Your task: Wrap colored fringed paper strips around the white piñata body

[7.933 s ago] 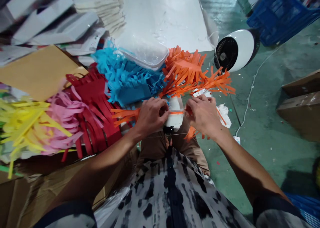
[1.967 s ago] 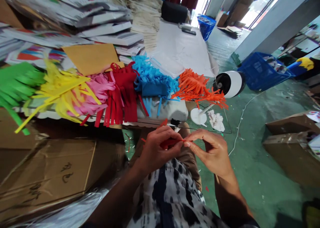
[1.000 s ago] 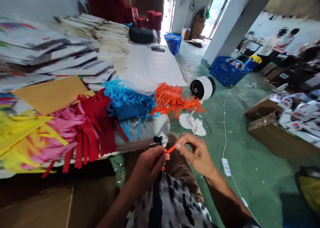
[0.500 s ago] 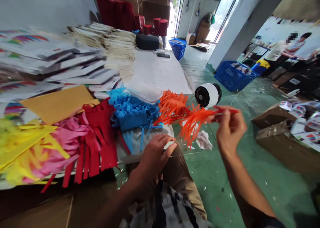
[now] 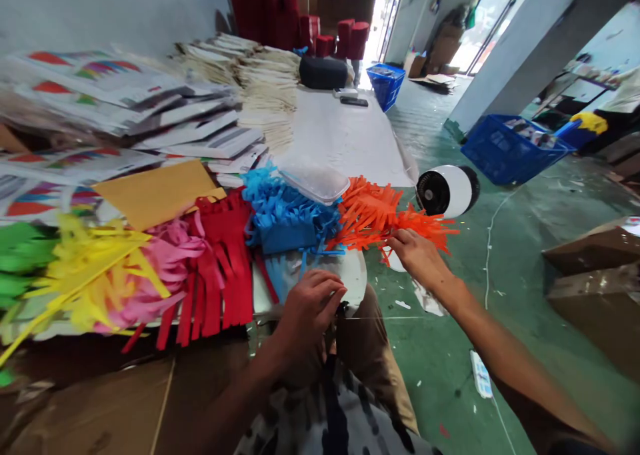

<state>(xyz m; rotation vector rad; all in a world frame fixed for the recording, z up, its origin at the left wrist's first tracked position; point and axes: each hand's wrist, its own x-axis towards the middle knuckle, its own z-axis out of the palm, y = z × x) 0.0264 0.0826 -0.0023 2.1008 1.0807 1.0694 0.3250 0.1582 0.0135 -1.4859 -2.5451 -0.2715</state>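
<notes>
My right hand (image 5: 417,258) is at the orange fringed paper (image 5: 373,205), its fingers closed together on the near edge of the fringe. Some orange strands spread past the table edge. In front of my body, my left hand (image 5: 313,302) has its fingers curled toward the thumb; whatever may lie between them is hidden. Just beyond it are blue fringed paper (image 5: 287,235) and a clear plastic lid or tray (image 5: 320,182) resting on top. Leftward lie red fringe (image 5: 220,268), pink fringe (image 5: 160,268), yellow fringe (image 5: 90,275) and green fringe (image 5: 23,255).
Stacks of printed white packets (image 5: 200,138) and a yellow-orange envelope (image 5: 155,192) cover the left of the table. A white and black fan (image 5: 450,192) stands right of the table. Blue baskets (image 5: 510,152) and cardboard boxes (image 5: 585,295) are on the green floor.
My right hand has moved left and lowered the raised orange fringe onto the right end of the orange pile. The view has turned left; my left hand stays nearly in place.
</notes>
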